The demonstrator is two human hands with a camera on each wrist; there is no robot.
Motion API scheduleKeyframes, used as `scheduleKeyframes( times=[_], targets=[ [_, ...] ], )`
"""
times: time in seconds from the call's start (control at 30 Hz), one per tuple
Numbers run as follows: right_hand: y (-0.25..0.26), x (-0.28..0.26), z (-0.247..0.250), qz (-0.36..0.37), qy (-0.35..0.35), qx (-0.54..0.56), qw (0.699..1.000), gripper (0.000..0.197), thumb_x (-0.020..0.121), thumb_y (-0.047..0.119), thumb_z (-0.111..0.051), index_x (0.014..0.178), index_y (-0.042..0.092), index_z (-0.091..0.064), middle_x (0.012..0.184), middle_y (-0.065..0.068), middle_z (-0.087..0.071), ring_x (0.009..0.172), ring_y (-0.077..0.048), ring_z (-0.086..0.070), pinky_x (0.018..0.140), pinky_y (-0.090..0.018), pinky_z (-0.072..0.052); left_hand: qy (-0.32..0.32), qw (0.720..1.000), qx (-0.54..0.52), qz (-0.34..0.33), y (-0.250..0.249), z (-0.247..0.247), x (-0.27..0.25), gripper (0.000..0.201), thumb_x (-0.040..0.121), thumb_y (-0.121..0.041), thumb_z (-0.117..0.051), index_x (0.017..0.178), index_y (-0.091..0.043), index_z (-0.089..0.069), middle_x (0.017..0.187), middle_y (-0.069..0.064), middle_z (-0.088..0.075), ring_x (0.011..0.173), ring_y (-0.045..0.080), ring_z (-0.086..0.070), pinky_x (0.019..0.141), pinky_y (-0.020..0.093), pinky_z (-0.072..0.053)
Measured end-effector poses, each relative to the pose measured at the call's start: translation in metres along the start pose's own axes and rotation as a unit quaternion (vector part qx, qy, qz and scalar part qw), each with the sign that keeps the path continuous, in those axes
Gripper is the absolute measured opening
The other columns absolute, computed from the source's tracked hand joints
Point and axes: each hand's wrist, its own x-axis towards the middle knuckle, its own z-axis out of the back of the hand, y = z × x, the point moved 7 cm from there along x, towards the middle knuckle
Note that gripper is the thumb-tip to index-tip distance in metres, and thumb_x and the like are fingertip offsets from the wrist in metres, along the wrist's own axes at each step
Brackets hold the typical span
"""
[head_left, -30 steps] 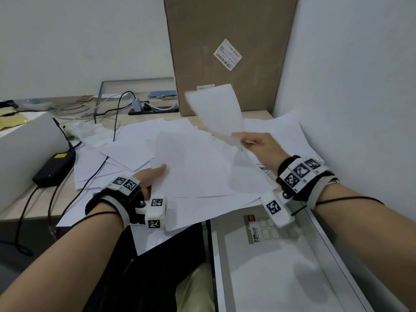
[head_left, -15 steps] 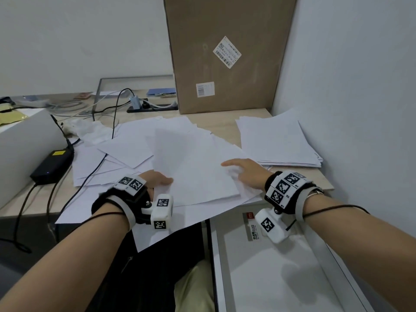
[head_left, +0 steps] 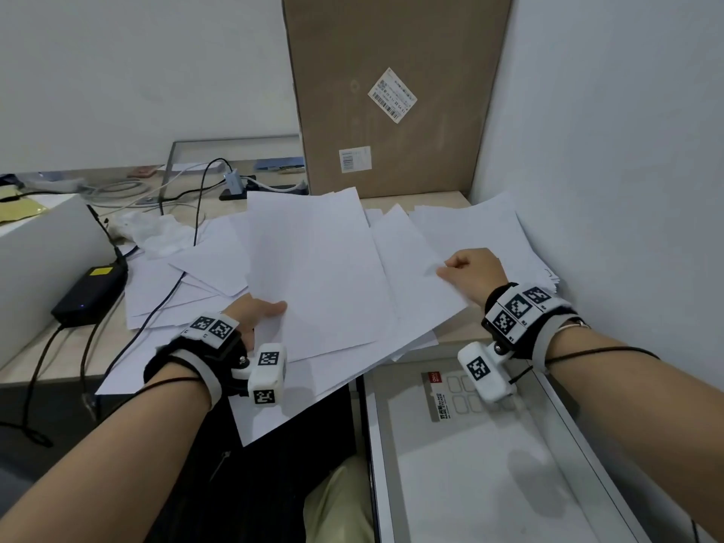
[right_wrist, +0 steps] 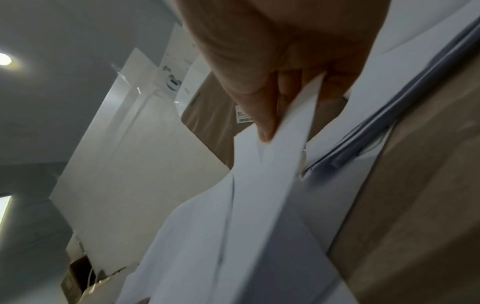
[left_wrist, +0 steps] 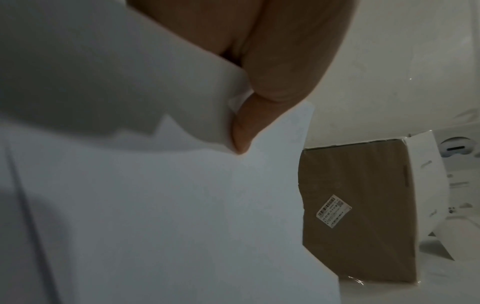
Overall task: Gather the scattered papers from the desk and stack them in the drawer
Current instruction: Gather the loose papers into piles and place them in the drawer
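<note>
Head view: both hands work a loose spread of white papers (head_left: 313, 268) on the desk (head_left: 411, 199); open drawer (head_left: 489, 464) sits near right, below the desk edge.
Left hand (head_left: 254, 313): thumb on top, pinching the near edge of 1 raised sheet; left wrist view shows the thumb (left_wrist: 259, 115) clamped against paper.
Right hand (head_left: 472, 268): fingers curled, pinching the right edge of a sheet (head_left: 415, 276); right wrist view shows fingertips (right_wrist: 262, 123) closed on that edge.
Papers, location: most lie overlapping mid-desk; a neater pile (head_left: 489, 237) lies far right against the wall; some sheets overhang the near desk edge. None seen inside the drawer.
Step, judged: gathering sheets into 1 bundle, not yet moving to the drawer.
Doing it well: draw both held sheets together, square edges against the desk, keep the pinch light to avoid creases, watch the black cable (head_left: 164, 303) lying over the left sheets.
Other items: cardboard box (head_left: 395, 92) far centre; black power adapter (head_left: 92, 291) far left.
Hard to tell: how many sheets each pinch holds; the drawer's near end is cut off by the frame; right wrist view is motion-blurred.
</note>
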Motion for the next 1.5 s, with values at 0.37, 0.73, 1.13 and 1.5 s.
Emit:
scheduleKeyframes(
  times=[0.37,0.73,1.13,1.5],
  targets=[
    [0.003,0.021,0.071,-0.039,-0.197,0.092,0.975,0.013,0.083,0.012,-0.052,0.087,0.014,-0.064,0.108,-0.009,-0.067,0.102,-0.031,-0.062,0.091,-0.043,-0.050,-0.048,0.993,0.102,0.040,-0.008,-0.002,-0.024,0.054,0.087,-0.014,-0.064,0.134,0.006,-0.044,0.137,0.025,-0.049,0.124,0.041,-0.050,0.098,0.048,-0.047],
    [0.065,-0.014,0.031,0.236,-0.099,0.130,0.958,0.026,0.094,0.005,-0.052,0.114,0.011,-0.069,0.114,0.000,-0.067,0.100,0.005,-0.055,0.087,0.001,-0.036,-0.011,0.997,-0.007,0.079,-0.002,-0.012,-0.027,0.036,0.093,-0.027,-0.058,0.118,-0.001,-0.052,0.106,0.016,-0.059,0.089,0.031,-0.058,0.094,0.043,-0.044],
    [0.035,-0.062,-0.102,0.133,0.376,-0.061,0.915,0.036,0.094,0.011,-0.052,0.127,0.019,-0.061,0.133,0.008,-0.054,0.125,-0.002,-0.044,0.096,-0.010,-0.028,0.048,0.992,0.099,0.066,-0.003,-0.028,-0.017,0.056,0.072,-0.035,-0.079,0.112,-0.001,-0.060,0.109,0.018,-0.067,0.094,0.036,-0.065,0.087,0.043,-0.053],
    [-0.008,0.003,-0.037,-0.065,0.136,0.131,0.980,0.053,0.088,0.037,-0.065,0.133,0.015,-0.048,0.120,-0.004,-0.060,0.105,-0.019,-0.062,0.098,-0.034,-0.047,-0.032,0.990,-0.080,-0.110,-0.031,-0.005,-0.023,0.047,0.087,0.009,-0.057,0.132,-0.001,-0.048,0.126,0.022,-0.058,0.115,0.040,-0.056,0.102,0.057,-0.041]
  ],
)
